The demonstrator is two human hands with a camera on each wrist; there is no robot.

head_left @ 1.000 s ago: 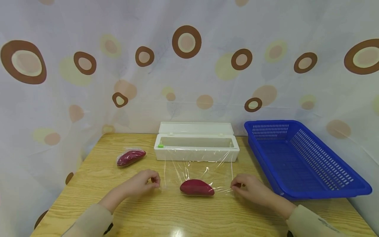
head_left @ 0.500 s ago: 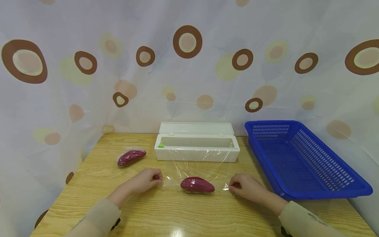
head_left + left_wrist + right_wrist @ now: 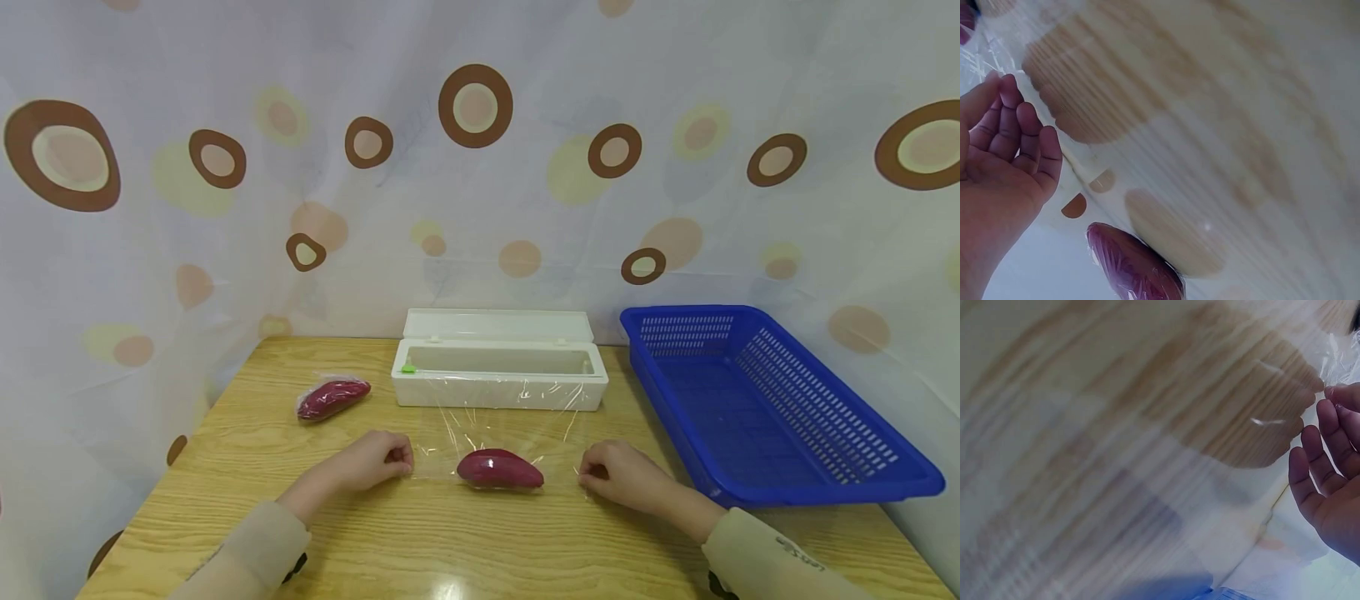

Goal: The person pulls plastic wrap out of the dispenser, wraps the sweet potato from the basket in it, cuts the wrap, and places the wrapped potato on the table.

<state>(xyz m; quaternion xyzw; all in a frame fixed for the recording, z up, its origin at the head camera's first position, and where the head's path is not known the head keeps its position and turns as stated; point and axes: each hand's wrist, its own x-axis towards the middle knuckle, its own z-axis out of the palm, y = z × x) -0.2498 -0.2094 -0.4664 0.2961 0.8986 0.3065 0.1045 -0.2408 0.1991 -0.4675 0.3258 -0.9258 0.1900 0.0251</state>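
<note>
A purple-red sweet potato (image 3: 500,469) lies on a sheet of clear plastic wrap (image 3: 517,429) in the head view. The wrap runs forward from the white dispenser box (image 3: 498,392). At the sheet's near left corner, my left hand (image 3: 378,460) pinches the film between thumb and index finger. Its other fingers curve loosely in the left wrist view. My right hand (image 3: 618,473) pinches the near right corner the same way; its thumb and fingertip meet at the film in the right wrist view. Both hands stay low over the table, one on each side of the sweet potato.
A second sweet potato (image 3: 333,399), wrapped in film, rests on the wooden table (image 3: 450,550) at the left. The dispenser's lid (image 3: 498,323) is raised, and a green slider (image 3: 408,368) sits at its left. A blue plastic basket (image 3: 750,417) stands at the right.
Both hands have shifted slightly inward, still pinching the film. The sweet potato has moved a little toward the dispenser and turned slightly. Over the last half second almost everything is still.
</note>
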